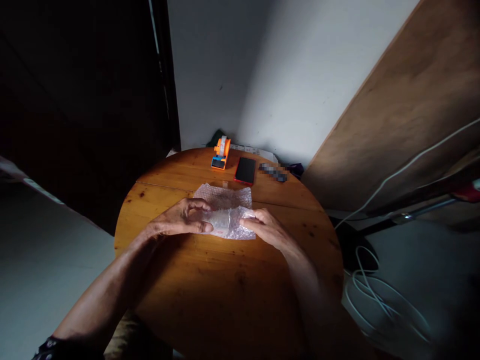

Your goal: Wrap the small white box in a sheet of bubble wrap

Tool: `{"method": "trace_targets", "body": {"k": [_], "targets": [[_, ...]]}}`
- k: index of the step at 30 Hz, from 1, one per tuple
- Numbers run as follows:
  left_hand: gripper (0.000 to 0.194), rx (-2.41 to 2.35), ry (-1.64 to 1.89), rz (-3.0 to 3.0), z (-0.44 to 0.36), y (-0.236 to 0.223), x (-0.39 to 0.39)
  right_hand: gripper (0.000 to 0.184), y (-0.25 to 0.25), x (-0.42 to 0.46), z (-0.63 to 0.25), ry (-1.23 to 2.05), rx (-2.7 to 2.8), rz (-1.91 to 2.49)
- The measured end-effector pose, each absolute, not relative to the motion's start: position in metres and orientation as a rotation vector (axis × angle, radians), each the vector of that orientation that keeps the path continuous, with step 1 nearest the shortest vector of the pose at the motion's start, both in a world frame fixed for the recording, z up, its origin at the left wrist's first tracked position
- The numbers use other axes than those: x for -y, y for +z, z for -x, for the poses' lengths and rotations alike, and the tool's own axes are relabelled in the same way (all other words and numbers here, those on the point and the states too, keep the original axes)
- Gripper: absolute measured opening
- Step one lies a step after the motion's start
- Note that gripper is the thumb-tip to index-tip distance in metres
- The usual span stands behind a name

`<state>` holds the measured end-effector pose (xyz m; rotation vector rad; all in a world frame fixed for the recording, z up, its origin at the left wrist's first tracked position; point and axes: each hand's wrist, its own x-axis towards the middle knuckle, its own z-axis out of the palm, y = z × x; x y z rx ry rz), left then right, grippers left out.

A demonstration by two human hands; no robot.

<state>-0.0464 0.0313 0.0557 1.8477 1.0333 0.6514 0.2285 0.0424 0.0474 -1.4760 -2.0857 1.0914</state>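
Note:
A clear sheet of bubble wrap [225,196] lies in the middle of the round wooden table, its near part folded over a pale bundle [221,220]. What is inside the bundle cannot be made out through the plastic. My left hand [183,217] grips the bundle's left end, thumb on the near side and fingers curled over the far side. At the right end, my right hand [267,227] pinches the edge of the bubble wrap between thumb and fingers. The far part of the sheet lies flat beyond both hands.
Along the table's [225,290] far edge stand an orange and blue tape dispenser [221,152], a dark phone-like device with a red edge [245,170] and a blurred item [273,172]. A white wall [232,65] rises behind. White cable [375,295] coils on the floor at right.

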Motion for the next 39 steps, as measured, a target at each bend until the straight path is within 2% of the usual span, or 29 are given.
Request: {"method": "trace_targets", "body": {"k": [7,14,20,27,33,39], "targets": [[0.026,-1.153,0.774,-1.771,0.026,0.032,-0.033,0.037,0.047,-0.042,-0.231,1.034,2.113,1.530],[0.028,-1.136,0.818,-1.645,0.019,0.028,-0.035,0.022,0.055,-0.037,-0.228,1.091,2.086,1.347],[0.029,-1.062,0.857,-1.514,0.015,0.025,-0.036,0.017,0.038,-0.041,-0.218,1.092,1.959,1.265],[0.031,-0.978,0.861,-1.476,0.015,0.022,-0.037,0.021,0.030,-0.042,-0.219,1.141,1.930,1.318],[0.029,-0.966,0.850,-1.447,0.015,0.022,-0.037,0.032,0.037,-0.040,-0.218,1.162,1.960,1.407],[0.027,-0.958,0.872,-1.404,0.013,0.018,-0.040,0.027,0.035,-0.043,-0.219,1.025,1.978,1.476]]}}
